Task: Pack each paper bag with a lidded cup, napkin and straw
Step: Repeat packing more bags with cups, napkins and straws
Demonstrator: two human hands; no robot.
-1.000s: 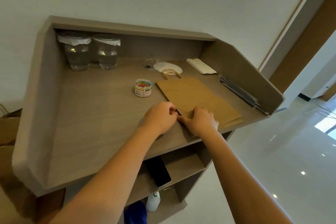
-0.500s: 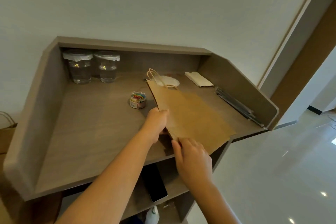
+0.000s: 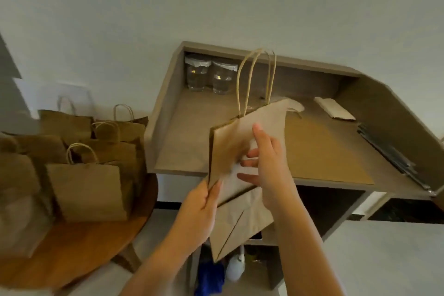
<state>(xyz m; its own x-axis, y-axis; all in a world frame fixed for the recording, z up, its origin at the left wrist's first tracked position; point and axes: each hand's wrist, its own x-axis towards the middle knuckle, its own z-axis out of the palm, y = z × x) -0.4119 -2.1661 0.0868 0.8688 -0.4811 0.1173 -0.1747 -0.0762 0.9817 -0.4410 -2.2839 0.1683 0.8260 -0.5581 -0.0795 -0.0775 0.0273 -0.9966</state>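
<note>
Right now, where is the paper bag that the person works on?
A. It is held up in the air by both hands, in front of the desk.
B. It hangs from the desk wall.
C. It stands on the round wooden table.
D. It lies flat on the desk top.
A: the paper bag is off the desk top, the left hand pinching its edge and the right hand against its face.

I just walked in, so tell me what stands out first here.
A flat brown paper bag held upright in mid-air before the desk, the left hand pinching its edge and the right hand spread on its face. To the left, standing paper bags crowd a round wooden table.
</note>
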